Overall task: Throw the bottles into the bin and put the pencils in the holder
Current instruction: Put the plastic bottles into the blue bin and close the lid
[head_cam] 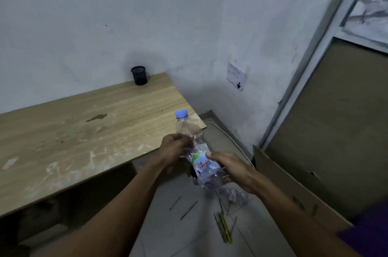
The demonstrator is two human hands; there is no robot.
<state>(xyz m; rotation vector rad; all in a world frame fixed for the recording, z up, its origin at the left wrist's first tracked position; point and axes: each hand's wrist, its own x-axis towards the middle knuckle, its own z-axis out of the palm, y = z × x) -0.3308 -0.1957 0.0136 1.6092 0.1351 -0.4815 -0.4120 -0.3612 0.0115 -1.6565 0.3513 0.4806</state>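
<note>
Bottle point(197, 151): clear thin plastic, crumpled and dented, blue screw cap at the top, white-green label with red lettering round the lower half. Held in the air off the table's corner, tilted, cap pointing up and away.

Left hand point(173, 151): fingers point(180, 138) curled tight round the crushed upper body of the bottle, just below the neck.

Right hand point(233, 167): thumb pressed on the label, remaining fingers wrapped under the base; closed on the same bottle.

Second bottle point(235, 194): clear, squashed, lying on the floor just below the right hand, partly hidden by it.

Pencils point(222, 227): thin sticks, several yellow-and-dark in a loose bundle on the tiled floor below the hands; a few darker ones scattered singly to the left of the bundle.

Holder point(139, 75): black mesh cylinder, upright, at the table's far edge against the wall, well beyond the left fingers.

Table point(73, 130): pale wood-grain laminate, worn and stained in patches, left of the hands.

Cardboard box point(279, 174): brown, flap open, right of the right hand, beside a board-panelled door point(336, 120).

Wall point(126, 15): white, scuffed plaster.
</note>
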